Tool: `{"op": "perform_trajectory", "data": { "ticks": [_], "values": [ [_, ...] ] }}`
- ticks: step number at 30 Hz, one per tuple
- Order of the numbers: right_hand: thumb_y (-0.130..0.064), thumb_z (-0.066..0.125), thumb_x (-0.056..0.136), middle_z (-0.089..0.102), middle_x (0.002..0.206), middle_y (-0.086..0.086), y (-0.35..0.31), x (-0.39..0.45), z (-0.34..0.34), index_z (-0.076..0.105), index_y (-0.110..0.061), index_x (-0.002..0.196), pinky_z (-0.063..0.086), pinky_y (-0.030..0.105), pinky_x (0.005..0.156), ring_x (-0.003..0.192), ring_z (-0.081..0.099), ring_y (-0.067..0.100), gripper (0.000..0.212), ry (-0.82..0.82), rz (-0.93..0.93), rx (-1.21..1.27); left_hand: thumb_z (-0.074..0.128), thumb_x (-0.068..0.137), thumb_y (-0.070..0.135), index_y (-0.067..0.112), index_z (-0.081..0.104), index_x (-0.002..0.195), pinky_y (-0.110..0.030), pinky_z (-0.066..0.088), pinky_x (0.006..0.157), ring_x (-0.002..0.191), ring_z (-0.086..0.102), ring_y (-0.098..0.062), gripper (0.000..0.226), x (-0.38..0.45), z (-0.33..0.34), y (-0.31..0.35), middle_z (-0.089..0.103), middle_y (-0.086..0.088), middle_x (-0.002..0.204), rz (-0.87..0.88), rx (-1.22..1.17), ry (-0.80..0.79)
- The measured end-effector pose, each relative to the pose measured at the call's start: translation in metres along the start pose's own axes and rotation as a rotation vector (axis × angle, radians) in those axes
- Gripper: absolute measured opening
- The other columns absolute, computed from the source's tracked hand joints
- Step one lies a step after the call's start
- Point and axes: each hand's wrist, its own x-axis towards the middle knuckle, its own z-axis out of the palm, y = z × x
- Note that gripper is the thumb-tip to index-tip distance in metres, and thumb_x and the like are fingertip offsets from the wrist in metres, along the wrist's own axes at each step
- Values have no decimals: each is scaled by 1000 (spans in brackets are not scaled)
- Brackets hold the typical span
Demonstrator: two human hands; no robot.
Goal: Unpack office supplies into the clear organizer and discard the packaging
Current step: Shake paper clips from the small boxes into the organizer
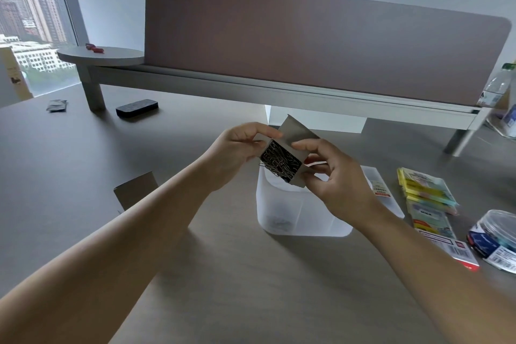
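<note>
Both hands hold a small grey cardboard box point(298, 137) with its flap open, tilted above the clear organizer point(293, 220). Silver paper clips point(280, 165) fill the box and hang at its open mouth. My left hand point(237, 148) grips the box's left side. My right hand point(332, 173) grips its right side and lower corner. A few clips lie at the bottom of the organizer's near left compartment. The organizer's far right part is partly hidden by my right hand.
A grey cardboard piece point(136, 190) lies left of the organizer. Sticky note packs point(427, 190), a red-edged pack point(446, 246) and a clear round tub point(497, 240) lie at right. A black eraser point(136, 109), a dark sachet point(57, 105), a desk divider point(307, 42) and a bottle point(497, 86) stand behind. Another person stands beyond the divider.
</note>
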Motion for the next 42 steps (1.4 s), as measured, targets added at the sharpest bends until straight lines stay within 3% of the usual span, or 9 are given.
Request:
{"op": "perform_trajectory", "data": {
  "ticks": [5,8,14,19,24,27,30,35,42],
  "values": [
    [5,56,79,59,90,-2,0,-1,0,59,-21,108,41,2,72,78,56,-2,38,8,-3,-58,48,77,-5,24,72,68,-15,44,68,72,52,-10,39,-1,-1,1,58,3,70,-10,-10,-11],
    [6,56,79,59,90,-2,0,-1,1,59,-19,109,41,2,73,78,56,-5,39,20,-3,-61,47,70,2,27,73,68,-20,39,70,78,42,-20,36,-3,2,4,47,-8,80,-16,-16,-11],
    [5,56,79,58,87,-5,-1,-1,1,58,-17,108,41,4,72,80,53,7,36,39,11,-23,44,67,2,26,72,73,-34,33,77,86,38,-27,37,-2,6,6,42,-17,91,-25,1,-18],
    [5,57,77,55,82,-14,0,-1,0,54,-27,99,39,4,71,80,51,6,39,53,4,-24,44,66,2,23,66,76,-23,44,74,81,51,-20,32,1,7,4,57,-8,82,-30,8,5],
    [4,58,78,53,84,-23,-2,-1,0,58,-18,106,39,3,70,81,52,4,36,44,-8,-47,44,67,3,22,66,77,-25,46,76,82,53,-20,31,1,6,2,63,-3,80,-28,0,-1],
    [2,59,77,52,83,-23,-3,-2,0,58,-19,106,39,2,70,80,53,4,36,37,-10,-29,44,67,3,23,69,73,-29,42,77,83,49,-26,33,2,6,1,59,-11,82,-24,12,11],
    [1,60,77,52,82,-23,-4,-2,0,57,-22,104,38,0,69,79,53,3,36,24,-3,-16,45,67,5,28,72,68,-26,44,76,83,52,-22,35,2,5,2,67,3,78,-30,2,21],
    [-4,62,76,53,83,-22,-4,-2,-1,50,-33,96,39,-1,69,81,53,2,38,6,-16,2,44,67,4,28,72,67,-29,36,71,76,42,-24,37,-1,7,5,53,-14,89,-25,1,26],
    [0,60,75,52,85,-24,-1,-3,-1,49,-36,95,40,5,70,83,52,5,43,25,-36,-21,41,82,-12,24,69,69,-28,43,77,90,51,-24,48,0,6,5,59,-6,88,-22,20,3]
  ]
}}
